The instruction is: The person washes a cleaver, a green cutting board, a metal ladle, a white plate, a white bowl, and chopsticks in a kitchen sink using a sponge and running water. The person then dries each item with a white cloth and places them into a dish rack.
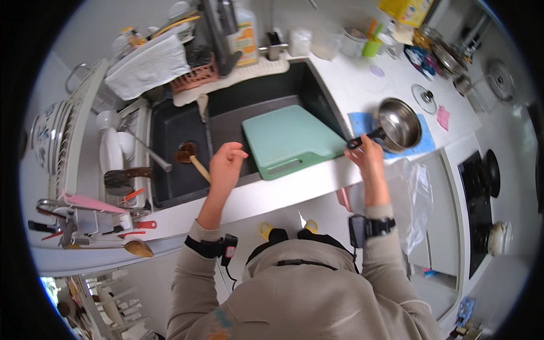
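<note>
My right hand (pixel 366 154) grips the black handle (pixel 369 138) of a stainless steel saucepan (pixel 398 124). The pan stands upright on a blue cloth (pixel 426 135) on the counter, to the right of the sink. My left hand (pixel 228 163) is over the front edge of the sink with its fingers partly curled and nothing seen in them. Between my hands, a green cutting board (pixel 293 136) lies across the large sink basin. Left of my left hand, a brush with a pale handle (pixel 199 168) lies in the small basin (pixel 170 187).
A glass lid (pixel 423 98) and a pink cloth (pixel 443 117) lie beyond the pan. A dish rack with plates (pixel 111 149) and a cleaver (pixel 121 180) is at the left. An orange-labelled bottle (pixel 245 38) stands behind the sink. A black cooktop (pixel 473 204) is at the right.
</note>
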Available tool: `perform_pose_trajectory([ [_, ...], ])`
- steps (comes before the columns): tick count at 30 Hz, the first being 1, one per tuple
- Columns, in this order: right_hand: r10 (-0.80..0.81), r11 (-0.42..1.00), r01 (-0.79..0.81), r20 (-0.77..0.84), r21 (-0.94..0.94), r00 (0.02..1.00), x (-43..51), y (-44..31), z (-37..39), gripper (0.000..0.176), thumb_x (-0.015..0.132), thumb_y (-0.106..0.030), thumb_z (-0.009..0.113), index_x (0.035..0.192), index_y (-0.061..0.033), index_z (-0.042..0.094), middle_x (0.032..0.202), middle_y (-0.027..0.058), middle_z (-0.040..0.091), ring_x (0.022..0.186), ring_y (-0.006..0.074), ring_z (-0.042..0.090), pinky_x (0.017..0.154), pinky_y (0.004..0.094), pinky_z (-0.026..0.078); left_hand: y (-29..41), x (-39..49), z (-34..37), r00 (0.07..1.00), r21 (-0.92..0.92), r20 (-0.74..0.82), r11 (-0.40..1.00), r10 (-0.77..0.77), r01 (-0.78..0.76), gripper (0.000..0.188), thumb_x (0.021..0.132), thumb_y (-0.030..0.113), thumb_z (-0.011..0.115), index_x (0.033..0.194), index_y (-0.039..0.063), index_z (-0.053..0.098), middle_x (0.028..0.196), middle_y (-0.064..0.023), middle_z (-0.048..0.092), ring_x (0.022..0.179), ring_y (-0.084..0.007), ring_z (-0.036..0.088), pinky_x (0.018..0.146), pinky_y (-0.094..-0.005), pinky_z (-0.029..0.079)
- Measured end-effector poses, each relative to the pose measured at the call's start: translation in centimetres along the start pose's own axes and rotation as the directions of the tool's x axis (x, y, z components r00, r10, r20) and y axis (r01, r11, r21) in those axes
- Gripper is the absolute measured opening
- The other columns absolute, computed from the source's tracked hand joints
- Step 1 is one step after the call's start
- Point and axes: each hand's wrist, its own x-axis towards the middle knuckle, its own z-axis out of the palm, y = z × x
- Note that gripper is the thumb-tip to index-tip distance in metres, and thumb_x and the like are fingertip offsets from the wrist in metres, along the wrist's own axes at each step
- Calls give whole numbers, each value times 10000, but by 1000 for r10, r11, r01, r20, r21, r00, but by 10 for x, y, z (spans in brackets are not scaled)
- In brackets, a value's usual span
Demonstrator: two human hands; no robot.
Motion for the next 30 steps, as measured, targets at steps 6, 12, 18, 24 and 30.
perform_pose_trajectory([
  [6,-191,562,407,366,-720,911,-71,-69,52,324,870,-265,609,927,50,655,590,115,610,538,139,633,503,250,466,5,2,-25,997,19,-49,998,-55,56,179,862,2,533,1036,-30,556,840,-86,667,789,-122,633,704,-216,481],
  [12,-205,268,878,867,-398,455,-99,-87,191,411,855,-268,633,1086,68,588,906,200,669,840,260,656,743,314,501,21,1,-61,992,237,-121,970,-33,61,520,776,138,649,1266,43,502,1358,-178,426,1069,-266,560,827,-319,476],
  [18,49,815,503,899,-287,435,-85,-56,310,441,878,-352,607,1180,-31,587,1102,44,602,1018,152,554,803,313,493,24,-28,-84,992,283,-1,952,-124,119,671,768,224,670,1320,-40,396,1413,-233,337,1281,-349,381,1029,-359,352],
  [24,57,992,46,737,-118,673,-40,-26,377,485,933,-381,509,1252,-16,499,1287,124,486,1214,260,418,1012,440,347,43,-39,-107,981,156,29,971,-190,183,703,810,120,677,1392,-7,303,1365,-201,412,1214,-296,483,949,-358,428],
  [30,-16,999,-3,489,38,872,0,-4,432,358,924,-235,524,1200,-8,522,1194,119,538,1086,257,515,912,394,397,58,-32,-140,993,97,-49,989,-111,116,645,838,55,636,1388,-9,305,1371,-183,405,1223,-276,477,969,-365,434],
])
